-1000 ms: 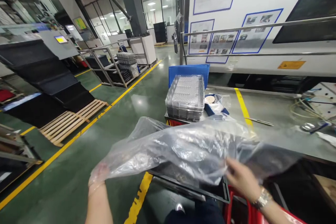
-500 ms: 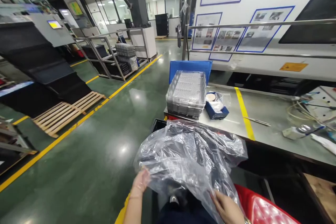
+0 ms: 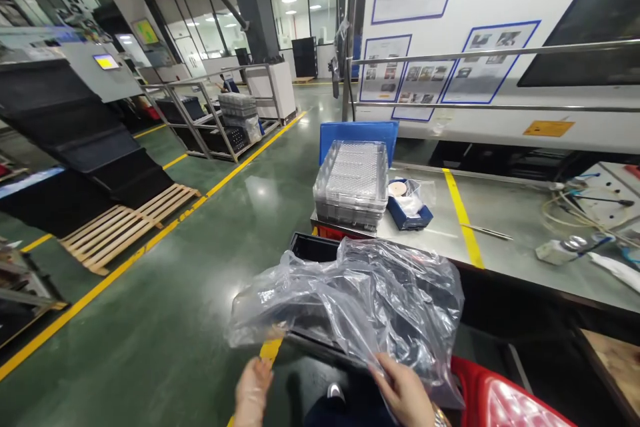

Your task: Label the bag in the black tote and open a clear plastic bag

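Because the clear polythene bag (image 3: pixel 350 310) is light, thin and slippery, it is judged best gathered in a broad fold rather than pinched at one point; the film creases easily and offers little friction. It lies over a black rectangular tray (image 3: pixel 313 248) — just short of the steel bench (image 3: pixel 425 243). The right hand (image 3: pixel 403 390) closes on the film at its lower edge; the left hand (image 3: pixel 253 390) stands open and empty just below, apart from it.
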The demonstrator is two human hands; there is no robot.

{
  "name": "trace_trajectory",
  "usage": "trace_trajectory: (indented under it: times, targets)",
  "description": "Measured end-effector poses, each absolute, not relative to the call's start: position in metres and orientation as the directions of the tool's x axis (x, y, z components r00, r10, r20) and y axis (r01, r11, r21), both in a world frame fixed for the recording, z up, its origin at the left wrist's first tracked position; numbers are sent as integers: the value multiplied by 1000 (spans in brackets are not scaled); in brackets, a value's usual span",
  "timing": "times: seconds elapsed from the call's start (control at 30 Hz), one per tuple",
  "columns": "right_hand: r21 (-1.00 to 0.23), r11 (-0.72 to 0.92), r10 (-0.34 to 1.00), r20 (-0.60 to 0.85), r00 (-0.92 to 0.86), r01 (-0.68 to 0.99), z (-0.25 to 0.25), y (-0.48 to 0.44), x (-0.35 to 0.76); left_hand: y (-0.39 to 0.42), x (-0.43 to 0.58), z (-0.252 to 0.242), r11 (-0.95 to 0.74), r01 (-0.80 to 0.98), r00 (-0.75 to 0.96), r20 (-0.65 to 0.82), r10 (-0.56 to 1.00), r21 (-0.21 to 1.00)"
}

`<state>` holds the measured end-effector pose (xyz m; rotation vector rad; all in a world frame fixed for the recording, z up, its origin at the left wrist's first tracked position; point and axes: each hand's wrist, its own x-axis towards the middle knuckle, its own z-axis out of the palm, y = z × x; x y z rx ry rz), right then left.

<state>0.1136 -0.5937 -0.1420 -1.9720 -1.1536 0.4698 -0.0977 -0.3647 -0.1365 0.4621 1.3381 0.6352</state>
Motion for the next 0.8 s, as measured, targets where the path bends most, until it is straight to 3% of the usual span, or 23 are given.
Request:
trace_trajectory:
  times: [0.17,0.23,0.3,0.53,0.63,0.8]
  targets:
    - [-754,-243,901,58,431,610,-142,-575,100,-438,-29,-141,835,37,345,-791,505,550]
    - [-752,-232,916,44,398,618,-142,-571,96,-448,-11,-124,857,0,534,-725,436,516]
    - [-756,-220,928,33,372,616,-143,-569,93,-446,1,-108,870,-96,609,-663,435,483]
    - [-791,-209,939,3,345,575,-155,-573,89,-412,7,-113,833,-423,529,-649,547,357]
    - [-816,-207,936,-6,351,540,-161,-578,92,-405,-1,-127,846,-459,539,-673,507,270]
    - [-844,-175,944,2,329,507,-160,-581,94,-423,-19,-144,920,-391,714,-622,320,24]
